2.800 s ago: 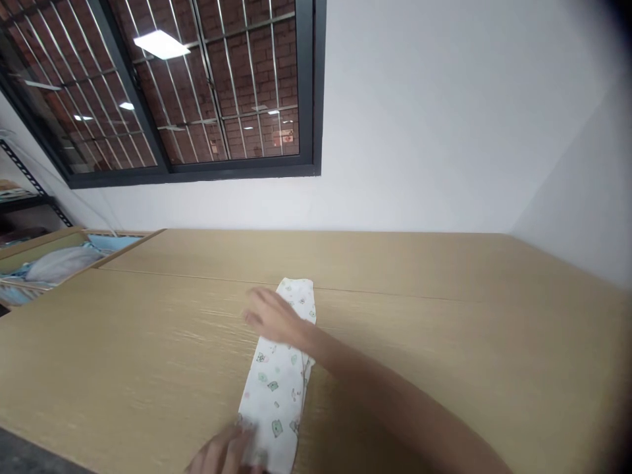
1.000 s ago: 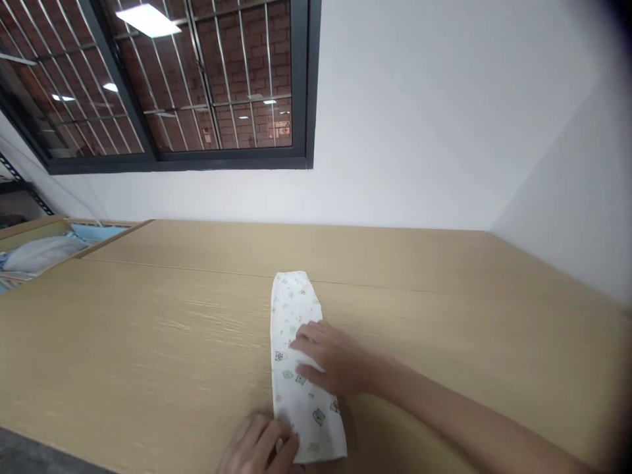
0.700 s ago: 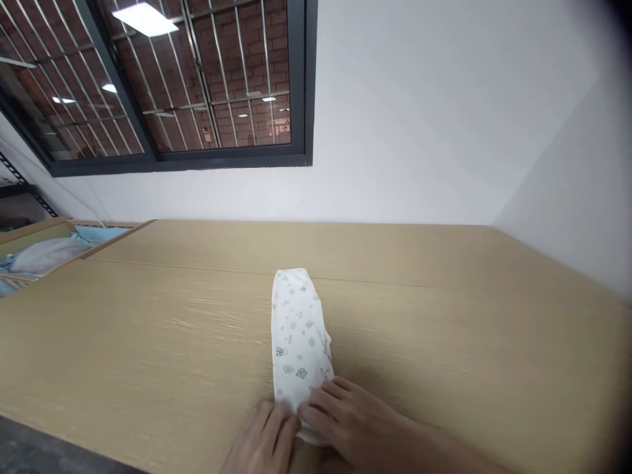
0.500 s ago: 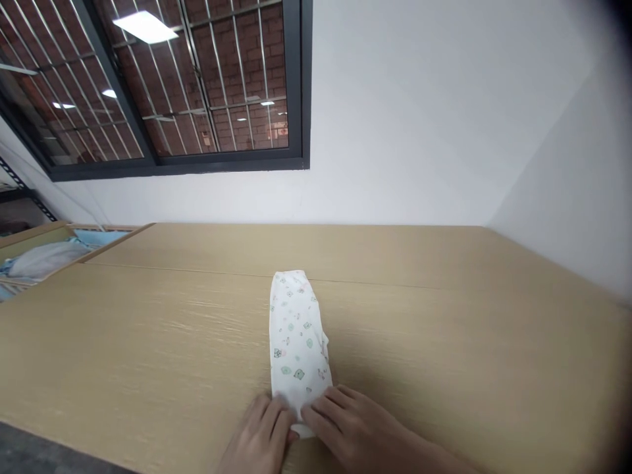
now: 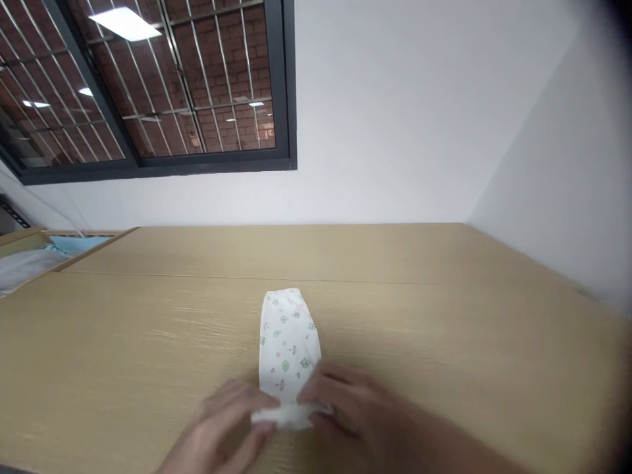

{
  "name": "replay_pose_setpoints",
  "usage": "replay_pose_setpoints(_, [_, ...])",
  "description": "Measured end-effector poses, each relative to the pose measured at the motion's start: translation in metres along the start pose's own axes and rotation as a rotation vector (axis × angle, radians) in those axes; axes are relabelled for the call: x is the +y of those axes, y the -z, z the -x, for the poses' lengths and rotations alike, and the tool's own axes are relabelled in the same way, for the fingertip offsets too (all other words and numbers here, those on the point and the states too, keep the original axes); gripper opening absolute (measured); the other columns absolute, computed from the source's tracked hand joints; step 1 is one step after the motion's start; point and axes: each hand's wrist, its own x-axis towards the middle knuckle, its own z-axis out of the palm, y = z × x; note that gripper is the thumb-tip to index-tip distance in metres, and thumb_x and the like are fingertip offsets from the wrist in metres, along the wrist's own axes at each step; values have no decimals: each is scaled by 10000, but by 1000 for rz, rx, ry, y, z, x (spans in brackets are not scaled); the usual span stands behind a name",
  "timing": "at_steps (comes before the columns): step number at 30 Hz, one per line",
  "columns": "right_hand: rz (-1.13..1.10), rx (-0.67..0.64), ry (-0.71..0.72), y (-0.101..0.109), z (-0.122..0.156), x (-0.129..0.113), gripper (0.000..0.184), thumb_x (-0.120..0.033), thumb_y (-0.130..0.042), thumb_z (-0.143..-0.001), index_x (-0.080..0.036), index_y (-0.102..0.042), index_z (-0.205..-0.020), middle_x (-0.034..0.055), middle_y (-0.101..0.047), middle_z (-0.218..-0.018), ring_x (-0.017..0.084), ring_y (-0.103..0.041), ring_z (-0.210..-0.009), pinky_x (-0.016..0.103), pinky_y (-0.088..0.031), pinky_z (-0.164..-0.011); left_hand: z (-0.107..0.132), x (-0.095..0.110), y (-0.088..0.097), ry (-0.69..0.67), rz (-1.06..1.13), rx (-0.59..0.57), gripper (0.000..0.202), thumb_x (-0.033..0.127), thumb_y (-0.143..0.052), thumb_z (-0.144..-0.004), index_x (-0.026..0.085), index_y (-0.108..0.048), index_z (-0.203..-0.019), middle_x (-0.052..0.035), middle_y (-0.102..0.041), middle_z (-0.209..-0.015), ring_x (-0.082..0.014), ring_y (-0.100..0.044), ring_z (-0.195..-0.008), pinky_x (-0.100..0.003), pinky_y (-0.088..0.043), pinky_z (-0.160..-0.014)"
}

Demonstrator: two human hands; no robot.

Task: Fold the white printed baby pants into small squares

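Note:
A narrow, folded white printed cloth [image 5: 287, 345] lies lengthwise on the wooden tabletop [image 5: 148, 342], patterned with small green and pink figures. Its near end is turned up into a short roll or fold. My left hand [image 5: 222, 421] pinches the left end of that fold between thumb and fingers. At the right end, my right hand [image 5: 353, 411] is closed on the cloth, fingers above and thumb below. Both hands are blurred by motion. Whether the cloth is a garment I cannot tell.
A wooden-edged bin [image 5: 34, 260] with pale and light blue fabric stands at the far left. Behind the table rises a white wall [image 5: 385, 118] with a dark-framed barred window [image 5: 212, 158]. A seam runs across the tabletop, and another wall bounds it at right.
The cloth's near end has been folded up, so its flat length is shorter. My hands have moved apart to the two ends of the fold. The view has shifted slightly right.

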Motion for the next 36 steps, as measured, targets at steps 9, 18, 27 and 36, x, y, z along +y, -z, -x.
replay_pose_setpoints(9, [-15,257,-145,10,-115,80,131,-229,-574,-943,-196,-666,-1030,58,-699,-1051,215,-632,-984,325,-473,-856,-109,-88,-13,263,-195,186,271,272,-462,-1004,180,-701,-1090,-67,-705,-1054,-198,-629,-1019,-328,-484,-933])
replay_pose_setpoints(18, [132,292,-253,-23,-153,150,144,-149,-536,-954,-151,-650,-1043,113,-631,-1117,221,-602,-1087,352,-463,-964,-148,-125,-47,365,-424,186,304,154,-461,-950,80,-650,-1177,-185,-677,-1135,-284,-616,-1081,-425,-462,-969])
replay_pose_setpoints(27, [31,-43,182,-26,-113,63,516,-482,-362,-1063,-214,-461,-1493,91,-432,-1570,247,-368,-1458,400,-310,-1191,-33,-37,-100,156,-707,33,322,314,-420,-986,163,-672,-1117,-149,-713,-965,-297,-692,-873,-408,-572,-717])
replay_pose_setpoints(36, [57,-278,339,-71,-101,84,493,-401,-406,-1065,-295,-399,-1546,39,-432,-1567,231,-299,-1502,439,-224,-1244,3,-61,-144,79,-917,108,311,336,-507,-925,147,-751,-963,-192,-746,-916,-365,-723,-887,-505,-619,-758])
